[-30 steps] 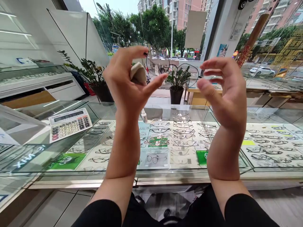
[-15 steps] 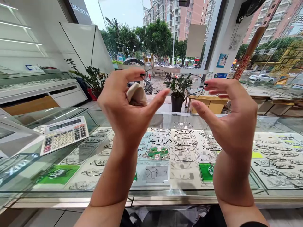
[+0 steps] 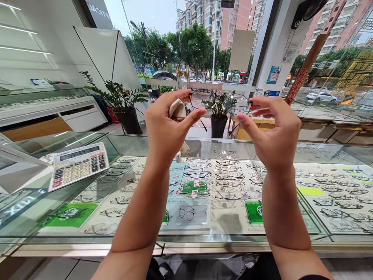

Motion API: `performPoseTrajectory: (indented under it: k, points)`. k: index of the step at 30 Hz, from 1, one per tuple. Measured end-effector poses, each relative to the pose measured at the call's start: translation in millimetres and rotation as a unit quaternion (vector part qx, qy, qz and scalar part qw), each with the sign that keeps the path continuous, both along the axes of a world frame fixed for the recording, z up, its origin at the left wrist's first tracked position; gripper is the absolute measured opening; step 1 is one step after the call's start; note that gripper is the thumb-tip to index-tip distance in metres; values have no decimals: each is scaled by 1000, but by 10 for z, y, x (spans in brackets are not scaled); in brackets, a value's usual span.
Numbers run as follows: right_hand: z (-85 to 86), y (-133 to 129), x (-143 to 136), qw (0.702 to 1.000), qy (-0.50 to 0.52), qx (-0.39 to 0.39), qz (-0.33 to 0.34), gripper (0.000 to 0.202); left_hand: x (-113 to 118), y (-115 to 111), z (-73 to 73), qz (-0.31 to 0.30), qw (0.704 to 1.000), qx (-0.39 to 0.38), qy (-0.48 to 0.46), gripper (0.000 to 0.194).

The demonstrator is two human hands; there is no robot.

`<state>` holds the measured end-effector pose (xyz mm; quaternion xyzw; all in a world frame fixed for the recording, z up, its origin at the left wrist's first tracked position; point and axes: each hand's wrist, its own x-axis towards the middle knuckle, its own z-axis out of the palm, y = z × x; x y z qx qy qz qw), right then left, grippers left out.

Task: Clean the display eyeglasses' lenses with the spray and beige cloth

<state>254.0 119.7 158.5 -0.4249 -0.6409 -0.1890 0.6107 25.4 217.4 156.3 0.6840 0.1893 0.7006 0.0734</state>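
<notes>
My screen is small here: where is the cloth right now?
In the head view, just left of centre, the pale cloth is bunched in the left hand, beside the glasses held up between it and the right hand.

Eyeglasses [image 3: 204,99] between left grip [image 3: 169,126] and right grip [image 3: 272,128], cloth [image 3: 177,110] in left, calculator [image 3: 79,166] on glass counter [image 3: 230,228]

Head view, forward and down over counter [image 3: 221,247], left hand [image 3: 166,126], right hand [image 3: 275,130] near
</notes>
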Motion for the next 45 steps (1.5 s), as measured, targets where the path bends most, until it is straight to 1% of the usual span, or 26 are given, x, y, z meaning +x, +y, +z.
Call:
performPoseTrajectory:
  k: [2,5,9,14,21,25,30,33,40,45]
  points:
    - [-13,39,4,1000,1,-5,1,33,26,24,-23,4,1000,-13,-6,50]
    - [-26,52,4,1000,11,-12,6,31,54,0,-34,0,1000,-25,-15,53]
    - [-24,27,5,1000,20,-10,19,34,41,-69,-10,-2,999,-28,-20,54]
    - [-17,-11,8,1000,8,-11,6,35,2,-188,19,8,999,-49,-1,56]
    - [-32,-68,13,1000,-4,-16,23,34,-32,-284,18,31,999,-20,-1,58]
    - [-34,-67,25,999,5,-38,34,36,-47,-309,25,45,999,3,-1,58]
    - [-39,-50,36,999,-10,-44,4,38,-42,-375,56,104,994,19,20,54]
    - [-39,-49,32,999,-23,-44,-11,40,-40,-392,69,123,991,27,31,52]
    - [-22,-67,6,999,-15,-36,-18,37,-75,-319,36,119,991,31,50,57]
    - [-2,-89,-7,999,-18,-20,-19,34,-85,-320,25,108,992,39,52,60]
